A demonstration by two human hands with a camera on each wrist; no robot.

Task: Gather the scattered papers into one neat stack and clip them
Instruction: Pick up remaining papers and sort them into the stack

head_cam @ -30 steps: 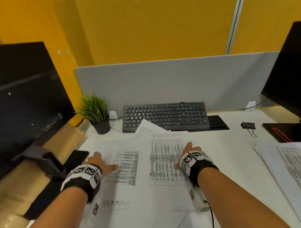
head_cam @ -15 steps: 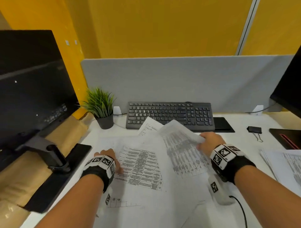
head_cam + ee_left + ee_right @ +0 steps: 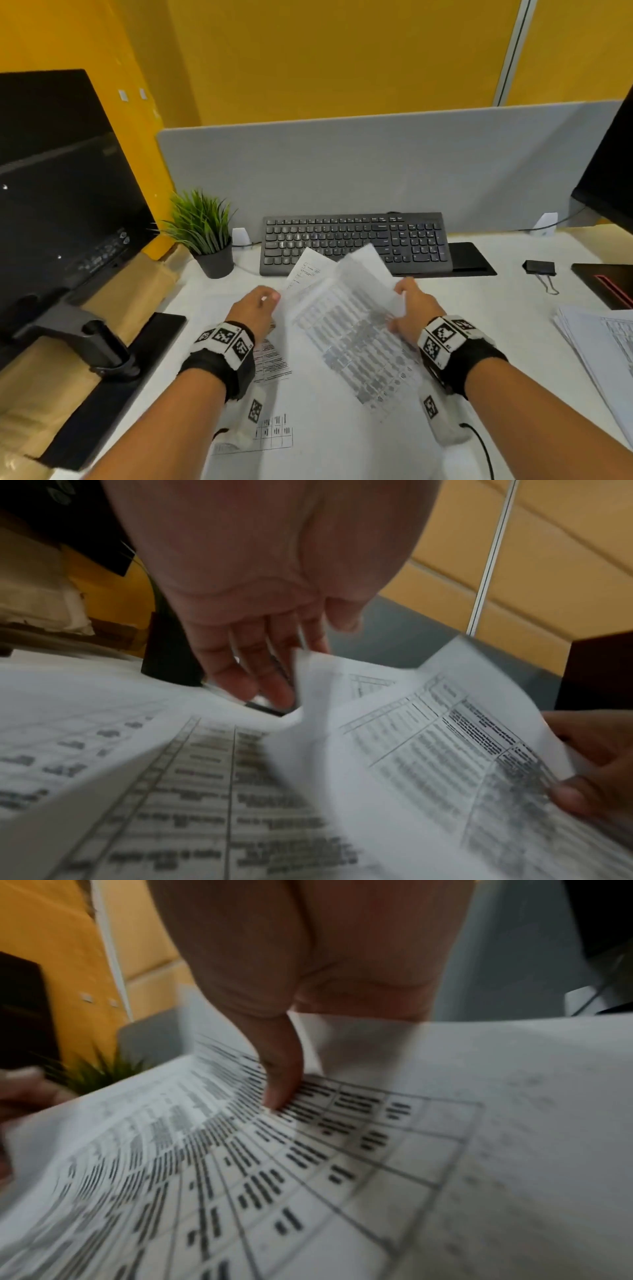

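Now the right hand is pinching the lifted printed sheet at its right edge, thumb on top and fingers curled beneath, and the page is bowing in mid-air above the bench. It is looking feather-light, floppy and easy to crease, so an edge grip with support from the other side is seeming wise. The left hand is reaching in with fingers loosely extended, holding nothing, just touching the sheet's left edge. More loose papers are lying flat underneath, and the black binder clip is waiting well apart to the right.
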